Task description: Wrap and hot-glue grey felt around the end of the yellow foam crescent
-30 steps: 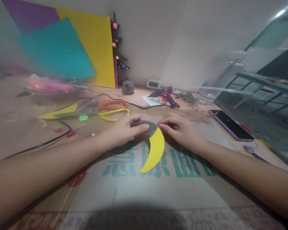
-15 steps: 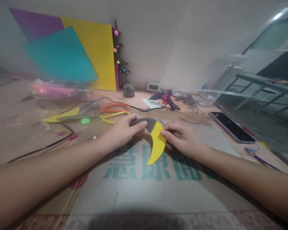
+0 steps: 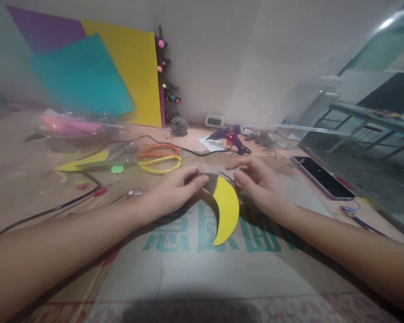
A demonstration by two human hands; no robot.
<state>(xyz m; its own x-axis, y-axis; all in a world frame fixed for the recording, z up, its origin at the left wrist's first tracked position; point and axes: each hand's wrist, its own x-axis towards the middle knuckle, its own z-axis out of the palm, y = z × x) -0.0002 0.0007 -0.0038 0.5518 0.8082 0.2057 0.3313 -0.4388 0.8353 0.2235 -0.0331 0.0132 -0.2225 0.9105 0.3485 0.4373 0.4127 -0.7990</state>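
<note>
Before the glue gun (image 3: 227,134) is the crescent (image 3: 228,208), scissors (image 3: 157,158) to its left, phone (image 3: 323,177) to its right.

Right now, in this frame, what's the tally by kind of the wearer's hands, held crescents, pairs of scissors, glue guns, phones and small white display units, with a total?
Hands: 2 (left hand, right hand)
Held yellow-and-grey crescent: 1
Scissors: 1 pair
Glue gun: 1
Phone: 1
White display unit: 1
Total: 7

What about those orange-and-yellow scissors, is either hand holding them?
No, the scissors lie on the table beyond the left hand, which holds the yellow crescent, while the right hand is well apart from them.
</note>
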